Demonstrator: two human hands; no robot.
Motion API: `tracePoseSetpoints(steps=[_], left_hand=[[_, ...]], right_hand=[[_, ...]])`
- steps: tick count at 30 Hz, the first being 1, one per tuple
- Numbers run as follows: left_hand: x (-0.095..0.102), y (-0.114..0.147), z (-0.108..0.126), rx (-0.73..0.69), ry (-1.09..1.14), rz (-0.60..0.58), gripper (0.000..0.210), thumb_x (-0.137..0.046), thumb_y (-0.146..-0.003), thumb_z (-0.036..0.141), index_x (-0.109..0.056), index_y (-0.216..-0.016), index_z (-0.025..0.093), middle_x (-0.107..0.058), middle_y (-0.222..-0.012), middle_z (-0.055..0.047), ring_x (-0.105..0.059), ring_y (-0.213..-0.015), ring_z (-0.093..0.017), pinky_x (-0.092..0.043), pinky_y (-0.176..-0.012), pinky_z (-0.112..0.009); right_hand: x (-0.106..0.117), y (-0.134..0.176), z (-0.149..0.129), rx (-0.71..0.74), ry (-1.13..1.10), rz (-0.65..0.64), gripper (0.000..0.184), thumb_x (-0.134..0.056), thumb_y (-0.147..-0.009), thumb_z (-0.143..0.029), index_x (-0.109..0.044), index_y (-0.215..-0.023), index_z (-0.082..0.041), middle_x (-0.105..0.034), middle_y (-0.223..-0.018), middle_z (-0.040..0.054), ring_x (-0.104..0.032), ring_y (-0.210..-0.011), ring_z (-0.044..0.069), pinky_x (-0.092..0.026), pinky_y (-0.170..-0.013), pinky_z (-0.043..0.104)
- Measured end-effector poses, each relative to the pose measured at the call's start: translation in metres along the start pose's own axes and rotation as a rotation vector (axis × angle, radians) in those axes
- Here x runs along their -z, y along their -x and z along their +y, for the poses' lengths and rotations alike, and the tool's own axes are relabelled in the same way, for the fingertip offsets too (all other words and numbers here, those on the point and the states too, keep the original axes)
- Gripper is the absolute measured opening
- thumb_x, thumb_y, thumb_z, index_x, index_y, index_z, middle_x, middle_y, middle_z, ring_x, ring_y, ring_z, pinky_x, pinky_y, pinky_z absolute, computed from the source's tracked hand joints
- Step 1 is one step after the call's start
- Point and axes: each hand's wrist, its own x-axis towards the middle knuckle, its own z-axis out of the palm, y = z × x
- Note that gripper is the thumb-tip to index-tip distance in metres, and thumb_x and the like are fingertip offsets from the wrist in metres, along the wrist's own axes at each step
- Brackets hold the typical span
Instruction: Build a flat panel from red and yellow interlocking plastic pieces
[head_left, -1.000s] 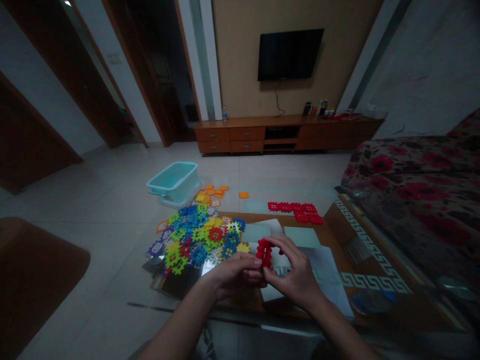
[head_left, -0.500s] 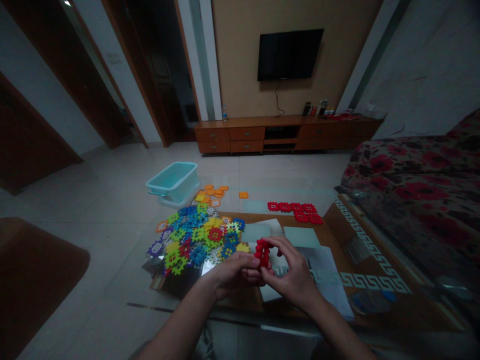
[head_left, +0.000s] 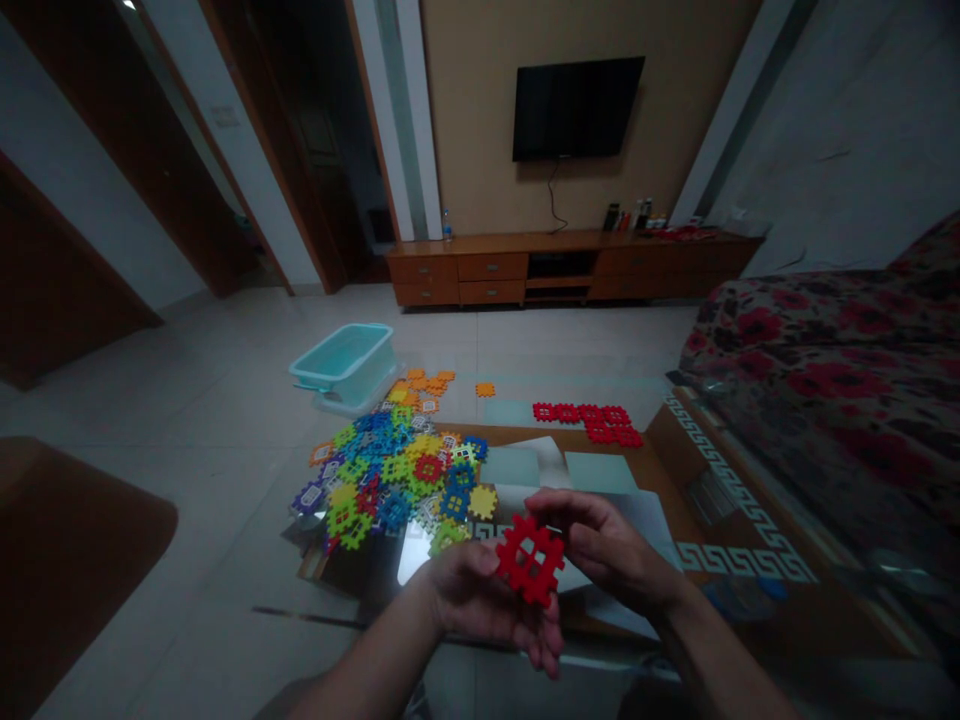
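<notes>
Patterned glass worktop (head_left: 682, 500) is lying beneath both hands. The left hand (head_left: 491, 605) is now clamping the red window tile (head_left: 531, 558) between thumb and fingers; having been edge-on, it is facing upward, apparently resting mainly there. The right hand (head_left: 619, 550) is loosening beside it, fingers apart, contact unclear. Farther out, mixed tiles (head_left: 397, 470) are heaping leftward, red tiles (head_left: 589, 415) lying ahead.

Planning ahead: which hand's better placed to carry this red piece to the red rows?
Probably your right hand: it sits nearer the red rows, though your left hand holds the red piece.
</notes>
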Motion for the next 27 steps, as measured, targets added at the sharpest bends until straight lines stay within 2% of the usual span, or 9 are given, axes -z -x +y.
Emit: tracePoseSetpoints(steps=[6, 9, 11, 14, 19, 23, 27], left_hand=[[0.002, -0.008, -0.012, 0.084, -0.036, -0.01, 0.06, -0.064, -0.05, 0.058, -0.07, -0.086, 0.011, -0.068, -0.079, -0.015, -0.065, -0.082, -0.031, -0.04, -0.085, -0.043], [0.002, -0.008, -0.014, 0.088, -0.052, -0.032, 0.061, -0.063, -0.047, 0.062, -0.07, -0.082, 0.013, -0.067, -0.077, -0.015, -0.064, -0.079, -0.031, -0.041, -0.082, -0.043], [0.001, -0.008, -0.015, 0.084, -0.053, -0.055, 0.062, -0.063, -0.046, 0.063, -0.071, -0.082, 0.013, -0.067, -0.074, -0.015, -0.064, -0.079, -0.032, -0.042, -0.081, -0.043], [-0.003, -0.01, -0.015, 0.09, -0.045, -0.049, 0.062, -0.062, -0.046, 0.064, -0.071, -0.08, 0.012, -0.065, -0.068, -0.015, -0.065, -0.084, -0.037, -0.042, -0.084, -0.047], [-0.01, -0.011, -0.013, 0.085, -0.057, -0.049, 0.06, -0.061, -0.045, 0.064, -0.071, -0.076, 0.014, -0.065, -0.063, -0.015, -0.067, -0.089, -0.04, -0.044, -0.085, -0.05], [-0.005, -0.01, -0.015, 0.115, -0.029, -0.05, 0.062, -0.059, -0.045, 0.068, -0.072, -0.071, 0.014, -0.063, -0.059, -0.014, -0.067, -0.078, -0.036, -0.045, -0.082, -0.049], [-0.001, -0.01, -0.019, 0.07, 0.022, -0.035, 0.064, -0.057, -0.048, 0.071, -0.073, -0.071, 0.013, -0.067, -0.066, -0.016, -0.064, -0.064, -0.029, -0.047, -0.072, -0.043]], right_hand=[[0.0, 0.002, -0.004, -0.004, 0.021, -0.141, 0.048, -0.078, -0.072, -0.057, -0.074, -0.107, -0.025, -0.068, -0.107, 0.0073, -0.064, -0.094, 0.022, -0.052, -0.086, 0.037], [0.001, 0.003, -0.005, -0.013, -0.029, -0.147, 0.056, -0.083, -0.064, -0.057, -0.073, -0.11, -0.025, -0.067, -0.108, 0.0076, -0.063, -0.096, 0.023, -0.052, -0.085, 0.037], [0.0, 0.003, -0.005, -0.01, -0.05, -0.151, 0.054, -0.086, -0.062, -0.053, -0.074, -0.107, -0.026, -0.066, -0.106, 0.0064, -0.063, -0.094, 0.022, -0.052, -0.083, 0.035], [-0.001, 0.002, -0.006, 0.006, -0.043, -0.16, 0.045, -0.088, -0.063, -0.045, -0.076, -0.101, -0.025, -0.064, -0.098, 0.0041, -0.061, -0.086, 0.018, -0.052, -0.078, 0.031], [0.001, 0.002, -0.004, 0.038, -0.004, -0.173, 0.049, -0.086, -0.063, -0.047, -0.075, -0.104, -0.023, -0.063, -0.097, 0.006, -0.061, -0.087, 0.019, -0.052, -0.079, 0.034], [0.002, 0.001, -0.003, 0.076, 0.019, -0.175, 0.046, -0.086, -0.063, -0.045, -0.076, -0.102, -0.024, -0.062, -0.094, 0.0052, -0.06, -0.082, 0.018, -0.052, -0.075, 0.032], [-0.002, -0.001, -0.003, 0.128, 0.021, -0.154, 0.04, -0.085, -0.067, -0.044, -0.076, -0.102, -0.026, -0.062, -0.092, 0.0037, -0.06, -0.081, 0.016, -0.052, -0.075, 0.031]])
